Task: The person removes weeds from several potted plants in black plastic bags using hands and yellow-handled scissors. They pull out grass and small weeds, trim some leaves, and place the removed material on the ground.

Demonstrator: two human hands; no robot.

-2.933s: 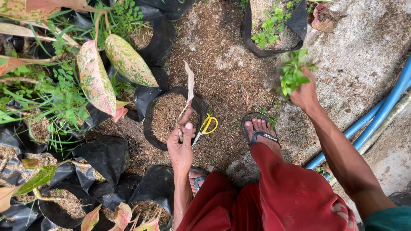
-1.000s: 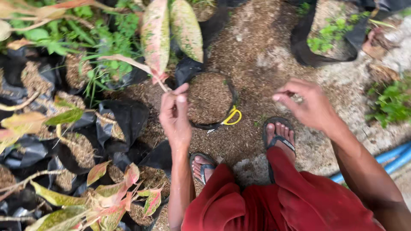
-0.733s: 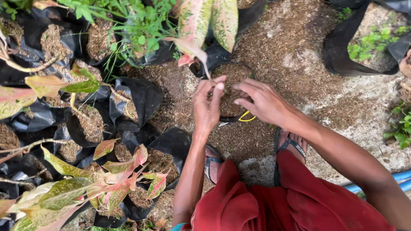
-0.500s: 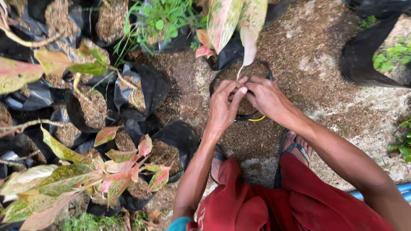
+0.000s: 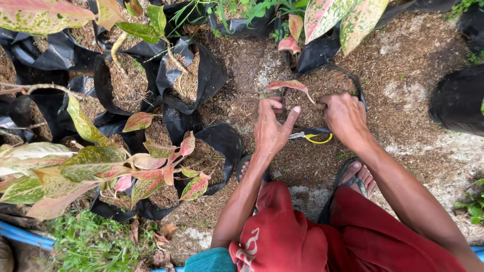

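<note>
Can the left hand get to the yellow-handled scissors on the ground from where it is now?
Probably yes. The yellow-handled scissors lie on the ground just beside the left hand, near its wrist, and nothing covers them. The right hand is busy at the black grow bag, with the cutting.

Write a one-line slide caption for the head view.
Both hands, left hand and right hand, press a pink-green cutting into a black grow bag, with yellow-handled scissors beside it.
</note>
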